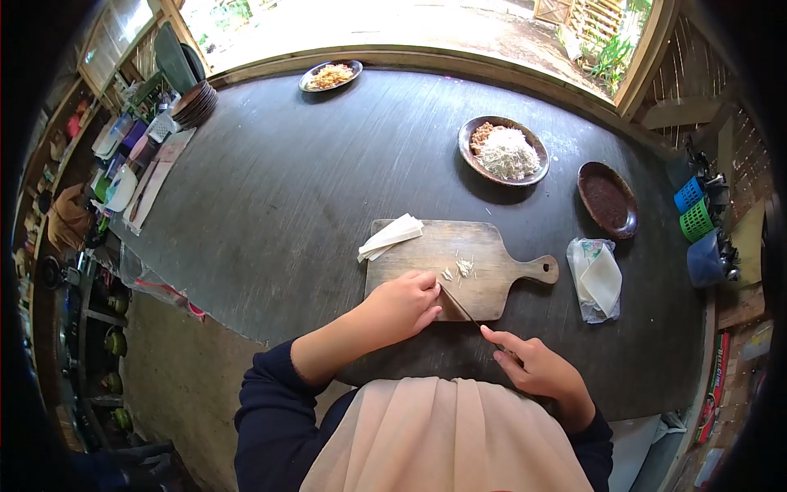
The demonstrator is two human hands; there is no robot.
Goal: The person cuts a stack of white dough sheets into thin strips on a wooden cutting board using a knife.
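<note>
Daylight enters from the overexposed window (393,25) at top, leaving soft sheen on the dark worktop (287,180). Strong fisheye curvature; black vignette at corners; centre sharp.

Your knife (461,308) is thin and dark, its handle gripped in your right hand (537,369), and its blade slants up and left onto the near edge of the cutting board (434,246), just beside your left hand (402,307). The board is pale wood with a handle pointing right and lies flat on the near middle of the table. A small scatter of chopped white bits (463,266) sits at its centre, and a stack of white strips (391,236) overhangs its far left corner.
</note>
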